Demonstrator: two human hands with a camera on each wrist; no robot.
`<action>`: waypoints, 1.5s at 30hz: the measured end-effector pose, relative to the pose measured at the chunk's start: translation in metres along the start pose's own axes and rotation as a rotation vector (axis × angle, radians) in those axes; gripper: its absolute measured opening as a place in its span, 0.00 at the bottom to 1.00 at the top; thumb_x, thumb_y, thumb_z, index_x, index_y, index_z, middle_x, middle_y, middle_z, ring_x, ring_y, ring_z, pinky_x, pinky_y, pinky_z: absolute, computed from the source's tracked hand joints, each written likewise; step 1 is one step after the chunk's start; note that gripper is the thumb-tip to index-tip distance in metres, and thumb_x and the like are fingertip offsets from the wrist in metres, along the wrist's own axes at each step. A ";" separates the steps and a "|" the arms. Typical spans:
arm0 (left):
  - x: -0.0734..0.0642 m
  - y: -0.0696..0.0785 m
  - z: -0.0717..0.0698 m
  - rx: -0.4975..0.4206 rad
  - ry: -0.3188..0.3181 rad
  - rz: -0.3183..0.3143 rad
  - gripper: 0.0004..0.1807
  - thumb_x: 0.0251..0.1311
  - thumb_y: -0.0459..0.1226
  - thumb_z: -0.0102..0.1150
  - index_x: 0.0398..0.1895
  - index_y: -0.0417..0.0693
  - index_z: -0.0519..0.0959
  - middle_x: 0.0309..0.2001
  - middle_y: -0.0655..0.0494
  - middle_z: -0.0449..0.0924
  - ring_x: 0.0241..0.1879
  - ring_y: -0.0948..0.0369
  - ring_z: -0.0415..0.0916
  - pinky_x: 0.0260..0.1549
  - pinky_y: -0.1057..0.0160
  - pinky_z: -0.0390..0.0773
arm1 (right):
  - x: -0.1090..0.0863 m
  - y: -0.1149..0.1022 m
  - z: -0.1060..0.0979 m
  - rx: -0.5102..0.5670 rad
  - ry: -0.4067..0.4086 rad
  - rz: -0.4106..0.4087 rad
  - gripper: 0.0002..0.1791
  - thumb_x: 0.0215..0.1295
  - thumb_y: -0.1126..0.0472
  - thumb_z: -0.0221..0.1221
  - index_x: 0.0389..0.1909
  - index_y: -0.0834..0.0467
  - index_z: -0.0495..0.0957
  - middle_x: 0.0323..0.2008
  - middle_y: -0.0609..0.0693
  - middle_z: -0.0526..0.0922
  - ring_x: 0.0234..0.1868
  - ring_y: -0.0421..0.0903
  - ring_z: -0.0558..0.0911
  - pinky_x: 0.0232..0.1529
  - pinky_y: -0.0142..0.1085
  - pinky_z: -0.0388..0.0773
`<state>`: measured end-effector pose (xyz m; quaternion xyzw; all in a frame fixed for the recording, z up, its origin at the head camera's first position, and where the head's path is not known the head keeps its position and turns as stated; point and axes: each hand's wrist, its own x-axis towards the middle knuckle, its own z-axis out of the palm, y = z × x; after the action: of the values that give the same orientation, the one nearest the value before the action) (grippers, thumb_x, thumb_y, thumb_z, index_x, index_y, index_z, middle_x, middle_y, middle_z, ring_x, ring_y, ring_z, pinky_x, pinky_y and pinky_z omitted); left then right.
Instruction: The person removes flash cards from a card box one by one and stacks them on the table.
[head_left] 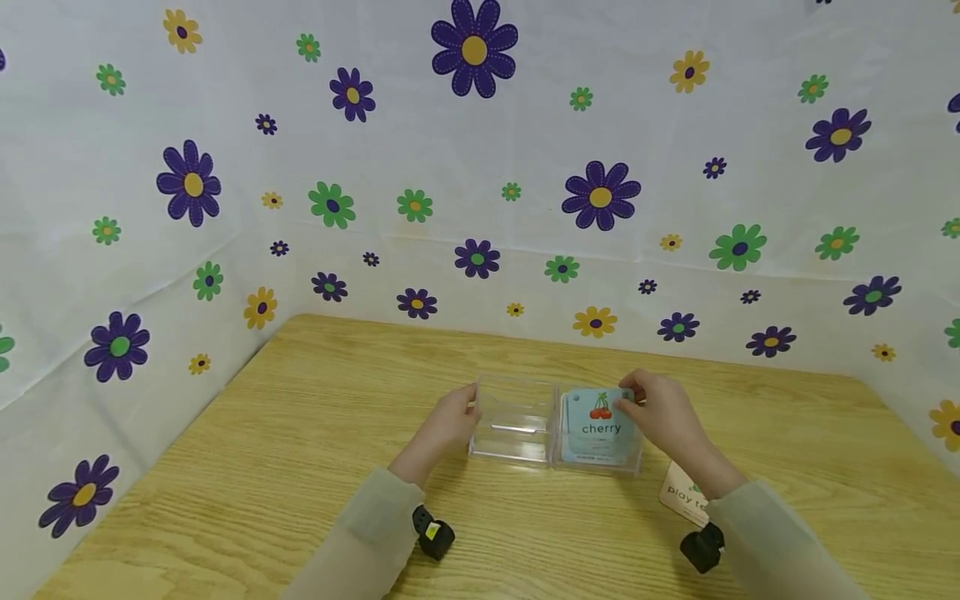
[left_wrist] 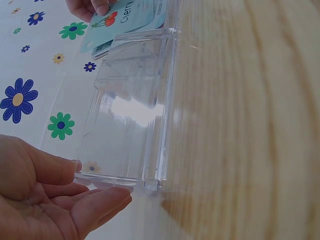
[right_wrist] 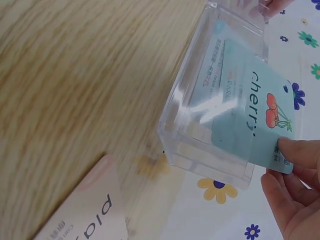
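Observation:
A clear plastic holder [head_left: 513, 454] with two compartments stands on the table. Its left compartment shows bare plastic; the right one holds pale blue cards. My left hand [head_left: 453, 417] grips the holder's left side, thumb on one face and fingers behind, as the left wrist view shows. With thumb and fingers my right hand [head_left: 660, 408] pinches the upper right corner of a blue cherry card [head_left: 601, 429]. The lower part of that card is inside the right compartment, in front of another blue card [right_wrist: 207, 80]. In the right wrist view the cherry card leans up past the rim.
A cream card [head_left: 681, 492] with "play" printed on it lies on the wooden table [head_left: 337, 400] under my right forearm, partly covered by it. White cloth [head_left: 420, 150] with flowers hangs behind the table and along its left. A small black camera is worn on each wrist.

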<state>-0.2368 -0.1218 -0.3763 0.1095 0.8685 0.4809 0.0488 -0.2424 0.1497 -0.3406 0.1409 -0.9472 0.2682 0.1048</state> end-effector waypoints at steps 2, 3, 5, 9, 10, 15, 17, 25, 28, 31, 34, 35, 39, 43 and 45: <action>0.000 0.000 0.000 0.001 -0.002 0.001 0.23 0.64 0.27 0.38 0.62 0.31 0.55 0.61 0.36 0.57 0.55 0.43 0.62 0.52 0.48 0.64 | 0.000 0.001 0.000 0.018 0.005 -0.002 0.10 0.54 0.69 0.59 0.38 0.68 0.74 0.33 0.58 0.78 0.34 0.52 0.77 0.34 0.42 0.77; 0.000 0.001 0.000 0.000 -0.003 0.003 0.23 0.64 0.26 0.38 0.62 0.31 0.56 0.61 0.36 0.57 0.55 0.43 0.62 0.52 0.48 0.65 | -0.001 0.001 0.000 0.026 0.008 -0.005 0.10 0.55 0.70 0.58 0.38 0.69 0.74 0.33 0.58 0.78 0.35 0.53 0.77 0.34 0.43 0.77; 0.000 0.001 0.000 -0.007 -0.003 0.000 0.23 0.64 0.27 0.38 0.62 0.31 0.56 0.61 0.36 0.57 0.55 0.43 0.62 0.52 0.48 0.64 | -0.001 0.001 -0.001 0.043 0.011 -0.007 0.10 0.55 0.70 0.58 0.38 0.69 0.74 0.33 0.59 0.78 0.35 0.54 0.77 0.35 0.44 0.77; 0.000 0.002 0.001 -0.012 0.002 -0.011 0.23 0.64 0.27 0.38 0.62 0.32 0.56 0.61 0.37 0.56 0.55 0.43 0.62 0.52 0.48 0.65 | -0.002 0.000 -0.003 0.061 0.010 -0.007 0.09 0.55 0.71 0.57 0.38 0.69 0.74 0.33 0.59 0.78 0.36 0.54 0.77 0.35 0.44 0.77; 0.000 0.002 0.001 -0.012 0.004 -0.016 0.23 0.64 0.27 0.38 0.62 0.31 0.56 0.62 0.37 0.56 0.56 0.43 0.62 0.52 0.48 0.65 | -0.002 0.000 -0.003 0.064 0.008 -0.008 0.09 0.55 0.71 0.57 0.38 0.69 0.74 0.33 0.59 0.78 0.36 0.54 0.77 0.35 0.44 0.77; 0.001 0.001 0.002 -0.004 0.011 -0.012 0.23 0.64 0.27 0.39 0.62 0.31 0.56 0.61 0.37 0.57 0.55 0.43 0.62 0.52 0.48 0.65 | -0.002 0.000 -0.004 0.072 0.007 -0.017 0.08 0.56 0.72 0.56 0.37 0.68 0.75 0.33 0.59 0.78 0.36 0.54 0.77 0.35 0.44 0.77; 0.001 0.001 0.002 -0.003 0.009 -0.008 0.23 0.64 0.27 0.39 0.62 0.32 0.56 0.61 0.37 0.57 0.55 0.43 0.62 0.52 0.48 0.65 | -0.002 0.000 -0.004 0.074 0.008 -0.021 0.08 0.56 0.72 0.56 0.37 0.68 0.75 0.33 0.59 0.78 0.36 0.54 0.77 0.35 0.44 0.77; 0.001 0.000 0.002 -0.006 0.016 -0.013 0.21 0.64 0.27 0.39 0.61 0.34 0.60 0.61 0.38 0.58 0.55 0.43 0.63 0.51 0.48 0.66 | -0.002 0.002 -0.005 0.079 0.012 -0.039 0.07 0.56 0.73 0.55 0.36 0.68 0.75 0.33 0.59 0.79 0.36 0.54 0.77 0.33 0.43 0.77; 0.002 0.000 0.003 -0.009 0.020 -0.025 0.21 0.64 0.27 0.39 0.61 0.35 0.60 0.61 0.38 0.58 0.55 0.43 0.63 0.51 0.49 0.66 | -0.002 0.002 -0.006 0.079 0.014 -0.046 0.07 0.56 0.73 0.56 0.36 0.68 0.76 0.33 0.59 0.79 0.36 0.54 0.78 0.33 0.43 0.78; 0.001 0.000 0.002 0.007 0.018 -0.023 0.22 0.64 0.28 0.39 0.62 0.33 0.58 0.61 0.37 0.57 0.55 0.43 0.63 0.52 0.49 0.65 | -0.001 0.002 -0.006 0.078 0.016 -0.049 0.06 0.56 0.73 0.55 0.35 0.67 0.76 0.33 0.59 0.79 0.36 0.54 0.78 0.33 0.43 0.77; -0.001 0.002 0.001 0.037 0.019 -0.003 0.22 0.64 0.28 0.39 0.62 0.32 0.57 0.60 0.36 0.58 0.54 0.43 0.64 0.51 0.50 0.66 | -0.001 0.002 -0.007 0.083 0.013 -0.044 0.06 0.56 0.73 0.55 0.35 0.67 0.76 0.34 0.59 0.79 0.36 0.54 0.78 0.34 0.43 0.77; -0.001 0.002 0.001 0.039 0.017 -0.003 0.22 0.64 0.28 0.39 0.62 0.32 0.57 0.61 0.36 0.58 0.54 0.43 0.64 0.51 0.50 0.66 | -0.001 0.002 -0.007 0.085 0.012 -0.041 0.06 0.56 0.73 0.55 0.35 0.66 0.76 0.34 0.58 0.79 0.37 0.54 0.78 0.34 0.44 0.77; -0.002 0.002 0.001 0.027 0.015 -0.010 0.23 0.64 0.29 0.39 0.62 0.32 0.56 0.61 0.37 0.57 0.55 0.43 0.63 0.52 0.49 0.65 | -0.001 0.002 -0.009 0.100 0.003 -0.032 0.07 0.57 0.73 0.54 0.36 0.66 0.77 0.35 0.58 0.79 0.37 0.54 0.77 0.36 0.44 0.77; -0.001 0.002 0.001 0.008 0.013 -0.033 0.23 0.64 0.28 0.39 0.62 0.31 0.55 0.62 0.36 0.56 0.56 0.43 0.62 0.53 0.48 0.64 | -0.002 0.002 -0.009 0.110 0.011 -0.026 0.07 0.58 0.74 0.53 0.36 0.66 0.76 0.36 0.58 0.79 0.38 0.54 0.77 0.37 0.45 0.77; -0.001 0.002 0.001 0.015 0.013 -0.029 0.23 0.64 0.28 0.39 0.62 0.31 0.55 0.62 0.36 0.55 0.55 0.43 0.62 0.53 0.48 0.64 | -0.002 0.002 -0.010 0.112 0.016 -0.021 0.07 0.58 0.74 0.53 0.36 0.66 0.76 0.36 0.59 0.79 0.38 0.54 0.77 0.37 0.45 0.77</action>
<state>-0.2351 -0.1200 -0.3752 0.0942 0.8740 0.4742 0.0493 -0.2401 0.1573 -0.3337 0.1543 -0.9283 0.3210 0.1070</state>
